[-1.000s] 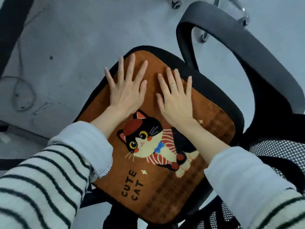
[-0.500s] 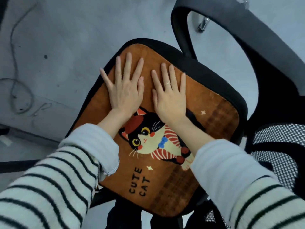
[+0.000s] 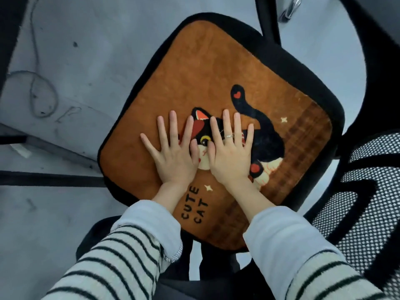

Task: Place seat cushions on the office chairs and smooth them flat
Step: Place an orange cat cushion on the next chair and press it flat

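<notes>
Nearest, two striped sleeves (image 3: pixel 121 254), entering from the near edge toward the seat cushion (image 3: pixel 207 83). Next, left hand (image 3: pixel 173 156) and right hand (image 3: pixel 230 158), side by side on the cushion's middle, palms down, fingers straight and spread, flat on the printed cat; nothing gripped by either. Ring (image 3: pixel 228 135) on one right-hand finger. Beneath both, the cushion itself: brown plush with black edging, lettered "CUTE CAT" at its near side, lying square on the seat of the office chair (image 3: pixel 287 55), black seat rim showing beyond the cushion's far and right borders. Handling, as judged: soft, light, thin and floppy; nap likely to drag under the palms rather than slide; no fragility; liable to shift on the seat if pushed hard from one side only. Best hold, as judged: flat palms stroking outward from the centre for smoothing; pinch at two corners or the black edging for any repositioning. Surface far of the hands apparently flat already, no clear wrinkle visible. Right of the cushion, mesh backrest (image 3: pixel 357 191) and a curved black armrest (image 3: pixel 324 31), close enough to crowd a right-hand sweep toward that border. Left of the cushion, grey floor (image 3: pixel 86 50) with a thin loose cable (image 3: pixel 34 83), well apart. Beyond the cushion's far edge, a bit of chrome leg (image 3: pixel 291 8), identity uncertain.
</notes>
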The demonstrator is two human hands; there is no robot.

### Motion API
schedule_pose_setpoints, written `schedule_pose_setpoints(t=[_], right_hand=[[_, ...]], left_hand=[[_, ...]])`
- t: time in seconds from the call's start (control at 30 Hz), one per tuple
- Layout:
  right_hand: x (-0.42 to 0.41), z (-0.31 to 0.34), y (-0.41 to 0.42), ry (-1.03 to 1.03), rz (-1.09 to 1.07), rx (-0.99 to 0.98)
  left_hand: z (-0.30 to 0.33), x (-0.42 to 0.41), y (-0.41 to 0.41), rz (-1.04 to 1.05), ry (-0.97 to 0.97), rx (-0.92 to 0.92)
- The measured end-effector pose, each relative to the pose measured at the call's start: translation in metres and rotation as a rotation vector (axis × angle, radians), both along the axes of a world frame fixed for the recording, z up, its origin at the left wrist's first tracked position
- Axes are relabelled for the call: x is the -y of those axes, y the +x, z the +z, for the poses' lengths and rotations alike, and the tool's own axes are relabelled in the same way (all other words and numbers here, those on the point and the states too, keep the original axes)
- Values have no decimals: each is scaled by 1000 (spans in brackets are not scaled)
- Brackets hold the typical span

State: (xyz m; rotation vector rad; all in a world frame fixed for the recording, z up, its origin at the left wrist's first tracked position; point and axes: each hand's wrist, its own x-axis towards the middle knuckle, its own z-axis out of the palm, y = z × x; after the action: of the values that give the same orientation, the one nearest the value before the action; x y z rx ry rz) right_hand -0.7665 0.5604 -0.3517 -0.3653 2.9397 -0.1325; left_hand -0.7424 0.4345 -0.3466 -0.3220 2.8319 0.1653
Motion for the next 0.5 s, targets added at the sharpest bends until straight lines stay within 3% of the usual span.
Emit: schedule_pose_setpoints(t=[0.1,0.2,0.3,0.5], right_hand=[[-22,10,9,25,-10,43],[-55,21,44,89,-264,135],[-61,26,63,97,-424,218],[-52,5,65,143,-436,188]], left_hand=[[13,-7,29,213,61,109],[25,-23,66,451,111,274],[31,-45,78,521,128,312],[4,-56,78,578,81,273]])
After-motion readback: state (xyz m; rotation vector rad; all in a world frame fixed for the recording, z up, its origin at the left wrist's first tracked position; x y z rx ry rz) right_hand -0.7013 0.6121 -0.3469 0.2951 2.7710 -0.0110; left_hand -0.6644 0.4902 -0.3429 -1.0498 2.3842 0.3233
